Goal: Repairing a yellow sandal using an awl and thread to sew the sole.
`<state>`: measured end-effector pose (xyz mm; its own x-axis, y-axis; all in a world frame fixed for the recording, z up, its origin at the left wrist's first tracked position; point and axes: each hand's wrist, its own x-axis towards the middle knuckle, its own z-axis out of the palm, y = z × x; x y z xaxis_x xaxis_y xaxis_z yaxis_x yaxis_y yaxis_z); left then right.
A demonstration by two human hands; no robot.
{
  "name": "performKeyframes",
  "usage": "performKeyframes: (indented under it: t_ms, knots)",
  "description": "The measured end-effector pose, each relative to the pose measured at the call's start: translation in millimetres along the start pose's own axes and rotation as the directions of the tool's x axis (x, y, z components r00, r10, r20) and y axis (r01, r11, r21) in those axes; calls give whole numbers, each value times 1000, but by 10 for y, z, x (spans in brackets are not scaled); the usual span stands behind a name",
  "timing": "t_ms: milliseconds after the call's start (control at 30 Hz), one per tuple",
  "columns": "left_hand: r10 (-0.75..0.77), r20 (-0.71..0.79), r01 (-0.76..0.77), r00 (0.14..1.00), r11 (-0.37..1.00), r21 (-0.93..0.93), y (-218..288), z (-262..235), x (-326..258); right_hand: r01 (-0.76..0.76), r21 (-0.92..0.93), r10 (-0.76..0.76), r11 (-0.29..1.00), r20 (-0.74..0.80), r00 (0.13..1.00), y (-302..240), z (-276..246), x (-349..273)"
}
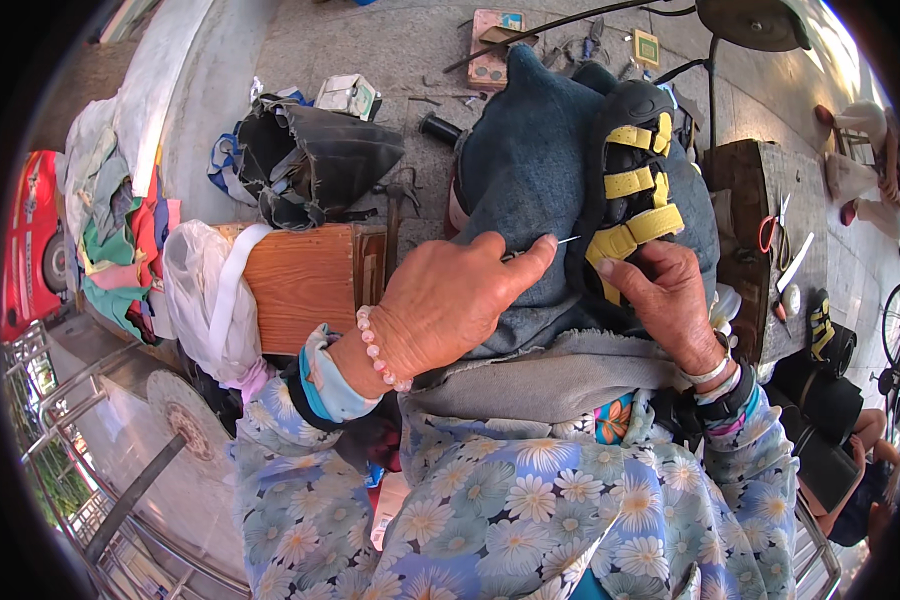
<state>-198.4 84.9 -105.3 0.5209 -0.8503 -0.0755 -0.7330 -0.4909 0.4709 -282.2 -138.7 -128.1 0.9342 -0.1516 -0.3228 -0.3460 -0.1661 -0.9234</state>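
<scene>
Hands apart: left hand (450,292), at eight o'clock from the sandal (627,184), holds a thin needle (569,240); right hand (664,298), near six o'clock, pinches its yellow strap (638,230). The sandal rests on blue denim (525,145), two o'clock from centre.

- One left hand (450,305) and one right hand (663,300) are at work.
- One needle (569,239) shows.
- Two black-and-yellow sandals (628,183) appear.
- One hammer (394,222) and one pair of red-handled scissors (767,235) lie idle.
- One beaded bracelet (374,351) and one red vehicle (35,240) are visible.
</scene>
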Motion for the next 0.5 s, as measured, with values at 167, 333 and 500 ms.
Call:
performKeyframes:
  t_ms: [167, 333, 500]
  knots:
    - [0, 106, -6, 994, 998, 60, 15, -126, 74, -41, -37, 42, 998, 27, 999, -49, -4, 12]
    - [17, 169, -24, 985, 999, 39, -4, -187, 168, 36, -20, -36, 999, 28, 999, -37, 25, 21]
    - [-13, 244, 0, 970, 999, 50, 81, -246, 238, 19, 27, -20, 999, 39, 999, 45, 53, 16]
